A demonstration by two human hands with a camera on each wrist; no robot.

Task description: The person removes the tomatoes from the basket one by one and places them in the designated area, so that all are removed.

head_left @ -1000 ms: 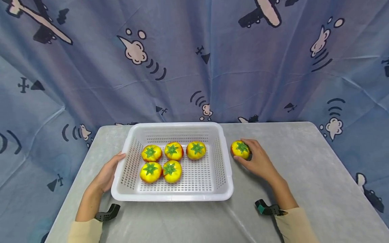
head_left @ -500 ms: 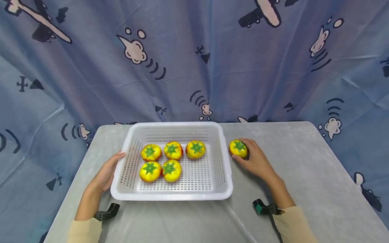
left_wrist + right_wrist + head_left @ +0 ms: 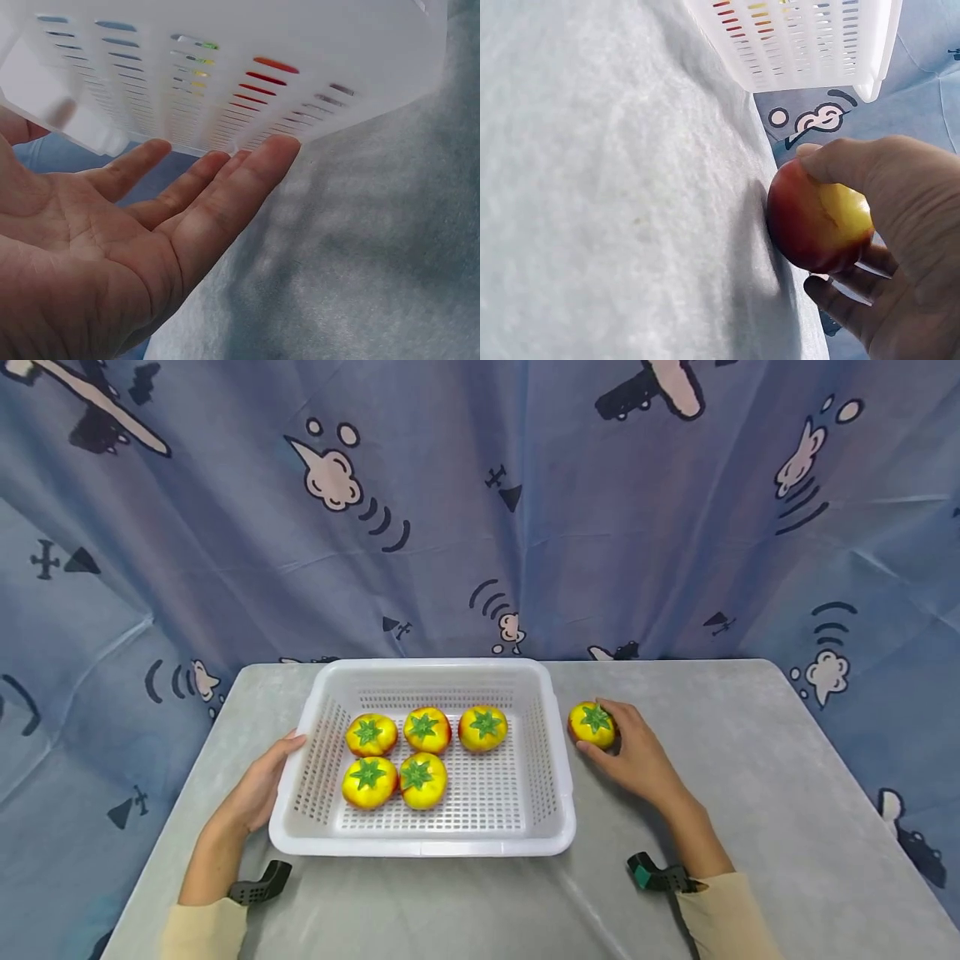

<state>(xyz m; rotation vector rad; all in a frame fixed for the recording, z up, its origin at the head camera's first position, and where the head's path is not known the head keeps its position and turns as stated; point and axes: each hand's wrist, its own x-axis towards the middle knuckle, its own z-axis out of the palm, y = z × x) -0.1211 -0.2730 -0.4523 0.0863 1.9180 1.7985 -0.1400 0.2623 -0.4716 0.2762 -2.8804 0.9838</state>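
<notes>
A white plastic basket with slotted walls stands on the grey table. Inside it are several yellow-and-red tomatoes with green star-shaped tops, in two rows toward the left. My left hand holds the basket's left side, its thumb at the rim; the left wrist view has the fingers against the slotted outer wall. To the right of the basket, my right hand grips another tomato between thumb and fingers. In the right wrist view this tomato is close to the table surface; contact there is unclear.
The grey table ends at the back against a blue patterned curtain. Black wrist devices sit on both forearms. A narrow gap of tabletop separates the basket from the tomato in my right hand.
The view shifts slightly. Both hands keep their holds, and the basket and tomatoes stay essentially where they were.
</notes>
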